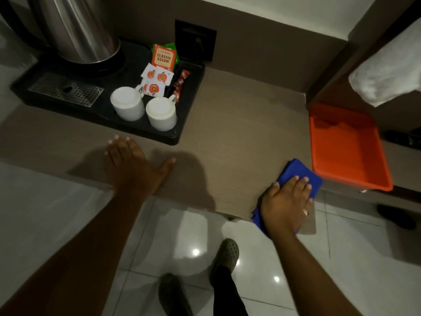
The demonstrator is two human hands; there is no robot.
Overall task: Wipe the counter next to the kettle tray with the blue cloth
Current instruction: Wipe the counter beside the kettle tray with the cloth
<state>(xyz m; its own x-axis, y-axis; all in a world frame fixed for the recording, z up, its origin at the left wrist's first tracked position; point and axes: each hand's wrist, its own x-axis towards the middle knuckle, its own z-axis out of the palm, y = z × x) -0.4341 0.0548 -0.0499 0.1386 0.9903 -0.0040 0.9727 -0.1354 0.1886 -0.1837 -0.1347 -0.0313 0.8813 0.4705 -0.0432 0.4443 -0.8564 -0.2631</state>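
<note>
The blue cloth [298, 173] lies folded at the front right corner of the brown counter [239, 133], partly hanging over the edge. My right hand [287, 201] presses flat on top of it, fingers spread. My left hand [134, 165] rests flat and bare on the counter near its front edge, just in front of the black kettle tray [191, 96]. The tray holds a steel kettle [77, 28], two white cups [143, 108] and tea sachets [159, 71].
An orange plastic tray [348, 147] sits right beside the cloth, at the counter's right end. A white towel [391, 69] hangs above it. A black wall socket [196, 39] is behind the kettle tray. Glossy floor tiles and my shoes [224, 256] show below the counter edge.
</note>
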